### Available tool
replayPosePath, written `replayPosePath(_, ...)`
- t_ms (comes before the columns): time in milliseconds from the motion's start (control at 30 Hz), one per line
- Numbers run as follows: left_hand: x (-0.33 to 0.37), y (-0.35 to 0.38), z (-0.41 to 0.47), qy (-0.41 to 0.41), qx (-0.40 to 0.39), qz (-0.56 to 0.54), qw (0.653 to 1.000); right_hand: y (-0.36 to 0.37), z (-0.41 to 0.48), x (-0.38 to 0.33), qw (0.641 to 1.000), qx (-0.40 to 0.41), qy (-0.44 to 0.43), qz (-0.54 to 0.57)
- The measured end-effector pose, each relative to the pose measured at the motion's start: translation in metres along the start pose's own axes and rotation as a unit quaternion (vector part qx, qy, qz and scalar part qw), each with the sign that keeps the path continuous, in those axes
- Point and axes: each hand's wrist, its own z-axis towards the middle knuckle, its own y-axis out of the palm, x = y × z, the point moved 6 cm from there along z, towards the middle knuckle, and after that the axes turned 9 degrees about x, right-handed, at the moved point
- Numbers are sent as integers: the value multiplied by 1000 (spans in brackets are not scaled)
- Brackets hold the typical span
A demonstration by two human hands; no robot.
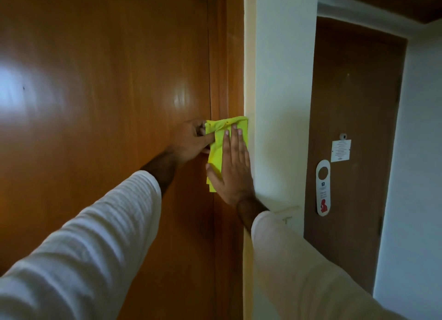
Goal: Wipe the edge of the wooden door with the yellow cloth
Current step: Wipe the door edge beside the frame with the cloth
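A glossy orange-brown wooden door [107,85] fills the left half of the view. Its right edge and frame [229,56] run vertically next to a white wall. The yellow cloth [216,149] lies flat against that edge at about mid height. My right hand [233,169] presses on the cloth with flat, straight fingers pointing up. My left hand [191,142] reaches in from the left and pinches the cloth's upper left corner between thumb and fingers. Whatever is under my left hand is hidden. Both arms wear white ribbed sleeves.
A white wall corner [284,92] stands right of the frame. Further right, a darker brown door [354,140] carries a white notice [341,150], a peephole and a hanging door tag [323,188]. A pale switch plate [288,214] peeks out by my right wrist.
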Motion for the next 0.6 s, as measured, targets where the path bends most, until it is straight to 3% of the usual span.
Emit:
replayPosePath(200, 14, -2, -21, -49, -22, -68, 996, -30, 6, 5, 994, 16, 4, 103)
replayPosePath(400, 31, -4, -43, -100, -12, -192, 976, -92, 4, 3, 967, 92, 100, 217)
replayPosePath(467, 37, -1, -50, -117, -5, -240, 964, -104, -1, 12, 940, 103, 175, 272)
replayPosePath(567, 49, 8, -57, -141, 10, -290, 947, -106, -15, 27, 854, 29, 340, 393)
replayPosePath(600, 54, 17, -62, -151, 10, -303, 941, -112, -20, 33, 847, 7, 353, 398)
